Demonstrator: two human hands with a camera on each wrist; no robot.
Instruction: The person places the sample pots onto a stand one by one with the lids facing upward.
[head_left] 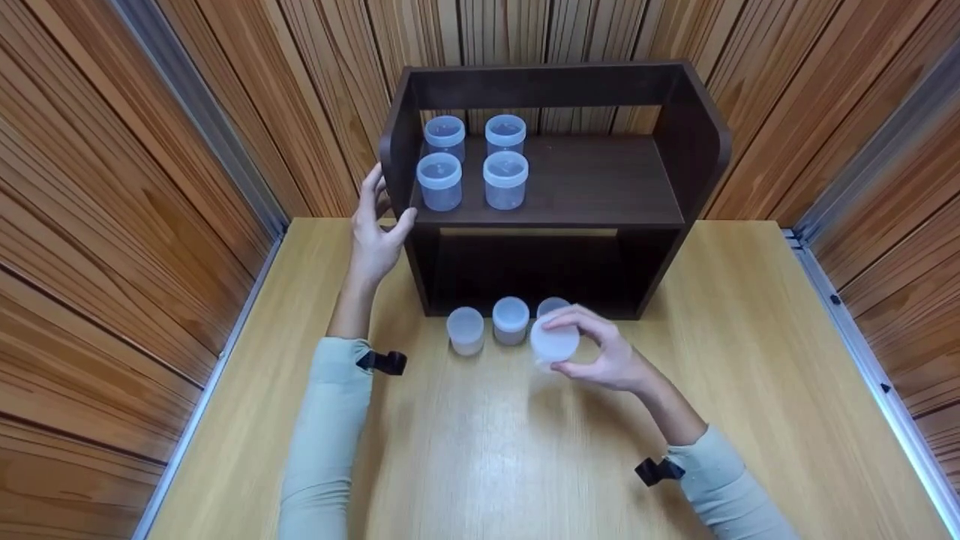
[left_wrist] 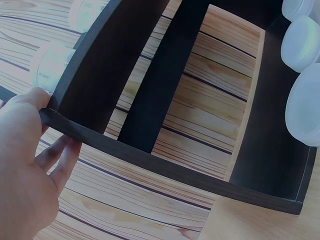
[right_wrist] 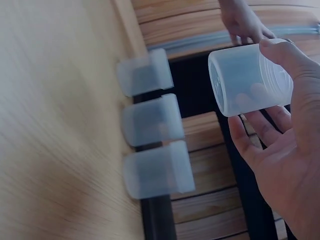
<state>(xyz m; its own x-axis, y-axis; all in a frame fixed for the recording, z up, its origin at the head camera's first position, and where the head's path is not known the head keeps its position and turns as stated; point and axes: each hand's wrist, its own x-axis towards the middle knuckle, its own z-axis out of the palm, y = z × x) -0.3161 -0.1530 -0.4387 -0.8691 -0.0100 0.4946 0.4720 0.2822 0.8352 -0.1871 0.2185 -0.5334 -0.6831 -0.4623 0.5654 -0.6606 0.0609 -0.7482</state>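
Note:
My left hand (head_left: pixel 379 244) holds the left side panel of a dark brown two-tier shelf (head_left: pixel 600 180). In the left wrist view, the thumb lies on one side of the panel and fingers on the other. My right hand (head_left: pixel 611 356) grips a translucent plastic jar (head_left: pixel 555 341), raised over the table in front of the shelf. The right wrist view shows the held jar (right_wrist: pixel 240 80) with the thumb and fingers around one end. Below and beside it, in a row along the shelf's foot, stand a left jar (head_left: pixel 466 331), a middle jar (head_left: pixel 511 321) and a partly hidden right jar (head_left: pixel 553 304).
On the upper tier's left half stand several matching jars in two rows, among them a front jar (head_left: pixel 506 181) and a back jar (head_left: pixel 445 135). The shelf stands on a light wooden table (head_left: pixel 465 465), close to wood-plank walls (head_left: pixel 120 187) with metal rails (head_left: pixel 870 360).

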